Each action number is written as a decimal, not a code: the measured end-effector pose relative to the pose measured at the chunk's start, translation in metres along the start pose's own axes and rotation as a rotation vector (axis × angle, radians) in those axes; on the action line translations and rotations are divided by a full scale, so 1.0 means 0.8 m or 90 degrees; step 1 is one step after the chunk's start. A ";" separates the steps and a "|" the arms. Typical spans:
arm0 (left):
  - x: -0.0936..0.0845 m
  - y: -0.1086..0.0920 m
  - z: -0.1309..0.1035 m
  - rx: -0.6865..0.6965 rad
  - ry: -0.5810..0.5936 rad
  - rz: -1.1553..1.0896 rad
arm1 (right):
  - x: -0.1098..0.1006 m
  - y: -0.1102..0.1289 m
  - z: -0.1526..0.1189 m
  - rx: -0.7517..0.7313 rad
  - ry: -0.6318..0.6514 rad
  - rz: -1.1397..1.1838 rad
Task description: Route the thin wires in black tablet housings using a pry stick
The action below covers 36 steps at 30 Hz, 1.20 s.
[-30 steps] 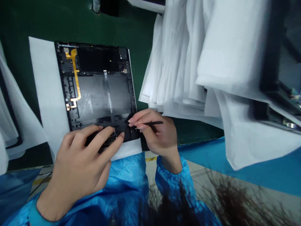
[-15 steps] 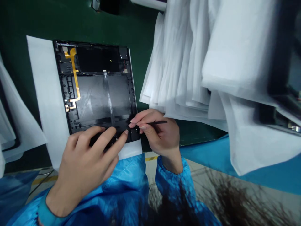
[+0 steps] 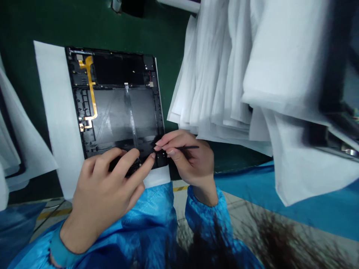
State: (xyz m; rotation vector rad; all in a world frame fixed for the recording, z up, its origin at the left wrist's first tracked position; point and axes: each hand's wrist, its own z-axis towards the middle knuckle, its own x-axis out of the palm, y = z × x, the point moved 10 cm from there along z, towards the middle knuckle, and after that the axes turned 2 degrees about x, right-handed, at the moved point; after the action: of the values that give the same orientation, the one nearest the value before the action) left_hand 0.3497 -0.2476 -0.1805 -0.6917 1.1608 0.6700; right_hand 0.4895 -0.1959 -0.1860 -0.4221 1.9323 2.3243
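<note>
A black device casing (image 3: pixel 114 116) lies open, with an orange ribbon cable (image 3: pixel 92 93) down its left side and a dark strip cable (image 3: pixel 131 117) near its middle. My left hand (image 3: pixel 112 186) rests over the casing's near edge, fingers apart, its index fingertip near the lower right corner. Beside that corner, my right hand (image 3: pixel 190 157) pinches a thin dark tool (image 3: pixel 187 147). The tool's working tip is hidden by the fingers. Part of the near edge is covered by my left hand.
White sheet material (image 3: pixel 57 112) lies under the casing on a dark green table (image 3: pixel 56 22). To the right stands a row of white sleeves (image 3: pixel 213 74), with more white-wrapped dark items at the far right. Another wrapped item (image 3: pixel 25 149) is at the left edge.
The casing and my left hand appear slightly further right in the view. My right hand keeps its pinch on the tool in nearly the same place.
</note>
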 end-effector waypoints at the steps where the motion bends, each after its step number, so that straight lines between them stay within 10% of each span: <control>1: 0.000 0.000 0.000 -0.003 -0.002 -0.003 | 0.000 0.000 0.000 0.000 0.004 -0.004; 36: -0.004 0.000 0.000 -0.004 -0.035 -0.006 | -0.002 0.006 -0.002 -0.021 -0.001 -0.020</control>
State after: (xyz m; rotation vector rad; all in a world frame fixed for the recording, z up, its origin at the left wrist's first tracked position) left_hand 0.3488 -0.2481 -0.1772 -0.6794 1.1041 0.6814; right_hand 0.4899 -0.1982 -0.1814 -0.4500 1.8741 2.3396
